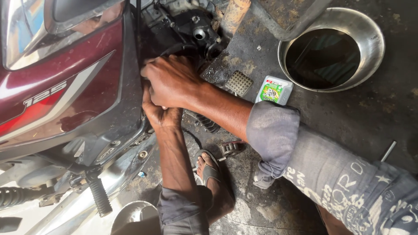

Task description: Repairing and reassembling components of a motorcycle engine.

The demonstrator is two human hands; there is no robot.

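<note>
Maroon side panel point(65, 87) of motorcycle at left; right hand point(172, 80) and left hand point(160, 114) pressed against its edge, fingers curled together, grip hidden. Oil pan point(370, 48), small bottle point(274, 90) on floor.

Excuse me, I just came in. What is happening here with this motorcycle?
A person crouches beside a maroon motorcycle and presses both hands against the lower edge of its side panel, near the dark engine. The right hand lies over the left hand; what the fingers grip is hidden. On the oily floor stand a metal basin with dark liquid and a small white-and-green oil bottle. The person's sandalled foot rests near the footpeg.
</note>
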